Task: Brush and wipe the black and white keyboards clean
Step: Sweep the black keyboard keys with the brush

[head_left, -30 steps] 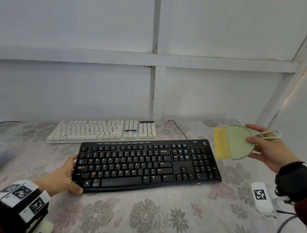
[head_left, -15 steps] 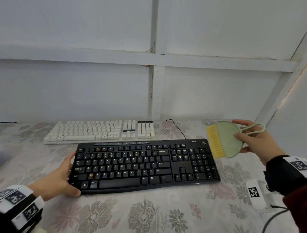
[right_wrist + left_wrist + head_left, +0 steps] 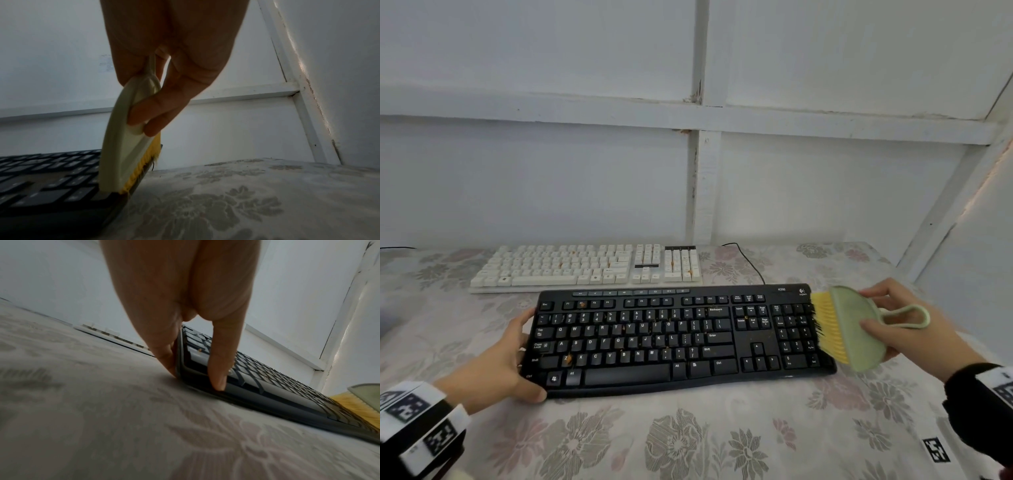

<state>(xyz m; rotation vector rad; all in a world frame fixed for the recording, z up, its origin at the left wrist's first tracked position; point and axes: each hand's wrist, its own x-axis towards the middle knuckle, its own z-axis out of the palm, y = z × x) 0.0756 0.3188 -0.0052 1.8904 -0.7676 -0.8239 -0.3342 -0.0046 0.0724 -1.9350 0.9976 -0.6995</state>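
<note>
A black keyboard (image 3: 681, 335) lies in front of me, with orange crumbs among its keys. Behind it sits a white keyboard (image 3: 585, 267), also speckled orange. My left hand (image 3: 517, 356) braces the black keyboard's left end: straight fingers (image 3: 164, 353) press its side and the thumb rests on the front corner. My right hand (image 3: 876, 311) grips a pale green brush (image 3: 856, 329) by its flat body. Its yellow bristles (image 3: 144, 164) touch the black keyboard's (image 3: 51, 178) right edge by the number pad.
A floral tablecloth (image 3: 688, 438) covers the table. A white panelled wall stands close behind the white keyboard, and a slanted wall closes the right side. A black cable (image 3: 746, 260) runs back from the keyboards. A white tagged device (image 3: 936, 448) lies at the front right.
My right hand has brought the brush down and left from the air onto the right end of the black keyboard. The left hand has stayed at the left end.
</note>
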